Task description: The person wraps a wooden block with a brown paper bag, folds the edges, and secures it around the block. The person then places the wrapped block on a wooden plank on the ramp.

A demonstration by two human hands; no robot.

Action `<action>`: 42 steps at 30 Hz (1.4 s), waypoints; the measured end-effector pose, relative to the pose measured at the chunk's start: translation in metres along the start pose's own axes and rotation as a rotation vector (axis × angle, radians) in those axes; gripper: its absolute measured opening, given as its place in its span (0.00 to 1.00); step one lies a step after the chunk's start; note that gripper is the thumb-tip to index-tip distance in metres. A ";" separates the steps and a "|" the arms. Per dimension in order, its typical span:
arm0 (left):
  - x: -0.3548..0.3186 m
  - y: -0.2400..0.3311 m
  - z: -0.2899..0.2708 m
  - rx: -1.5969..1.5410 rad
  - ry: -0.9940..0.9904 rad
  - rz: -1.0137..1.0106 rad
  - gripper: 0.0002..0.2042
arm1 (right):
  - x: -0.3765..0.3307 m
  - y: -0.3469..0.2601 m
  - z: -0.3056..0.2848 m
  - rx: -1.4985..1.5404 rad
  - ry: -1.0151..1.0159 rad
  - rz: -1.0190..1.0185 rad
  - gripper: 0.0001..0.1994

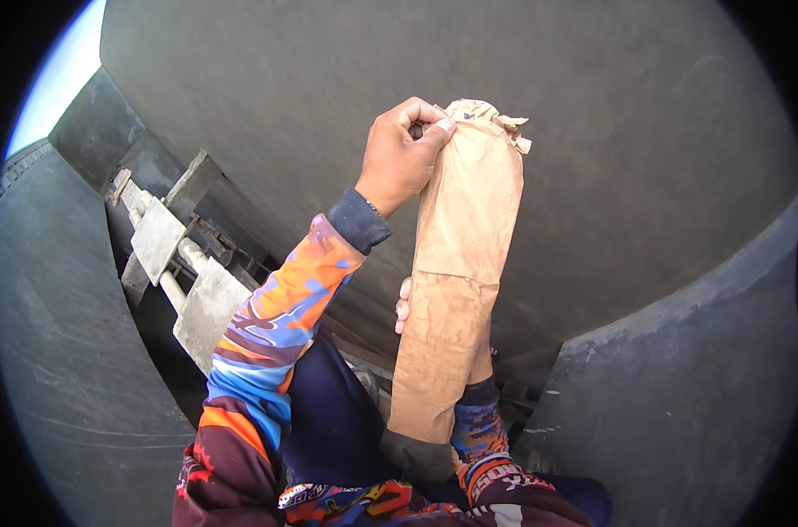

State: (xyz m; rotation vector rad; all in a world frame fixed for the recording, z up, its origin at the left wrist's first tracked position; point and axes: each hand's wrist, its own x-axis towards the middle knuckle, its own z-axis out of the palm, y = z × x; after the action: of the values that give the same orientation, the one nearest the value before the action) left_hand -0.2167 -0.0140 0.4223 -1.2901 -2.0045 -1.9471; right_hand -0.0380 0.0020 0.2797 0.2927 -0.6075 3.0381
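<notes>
your raised left hand [402, 158] pinches the brown paper bag [458, 294] near its crumpled top-left corner. your right hand [403, 306] grips it from behind, fingertips showing at the left edge.

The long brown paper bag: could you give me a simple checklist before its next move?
1. Bare left hand below a dark cuff, pinching the top of the long, creased brown paper bag: ok.
2. Bare right hand's grip: cannot tell; some fingers show at the bag's left edge, the rest mostly hidden behind it.
3. Bag's top neat: not ok; crumpled and ragged.
4. Bag's contents known: cannot tell; nothing inside shows.
5. Bag apart from the flat, pale grey boards at left: ok.
</notes>
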 end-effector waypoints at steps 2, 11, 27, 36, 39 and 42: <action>0.000 -0.004 0.000 -0.028 -0.006 -0.033 0.06 | -0.002 0.002 0.002 0.049 -0.014 0.008 0.38; 0.001 -0.027 0.004 -0.094 -0.160 -0.147 0.08 | 0.012 0.013 0.005 0.226 -0.109 -0.098 0.37; 0.004 -0.019 0.010 -0.424 -0.025 -0.463 0.08 | 0.007 -0.005 -0.041 0.114 -0.189 0.039 0.44; 0.008 -0.008 0.005 -0.400 0.017 -0.582 0.10 | 0.001 -0.001 -0.055 0.115 -0.192 0.130 0.44; 0.010 -0.003 -0.003 -0.434 0.012 -0.676 0.10 | -0.003 -0.009 -0.052 0.007 -0.181 0.104 0.45; 0.014 -0.002 -0.009 -0.440 -0.014 -0.749 0.11 | -0.007 -0.019 -0.045 -0.049 -0.139 0.128 0.46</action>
State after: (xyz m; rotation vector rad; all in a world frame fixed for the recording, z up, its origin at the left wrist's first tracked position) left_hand -0.2312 -0.0143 0.4308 -0.6053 -2.3781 -2.8213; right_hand -0.0380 0.0368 0.2446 0.4854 -0.7347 3.1387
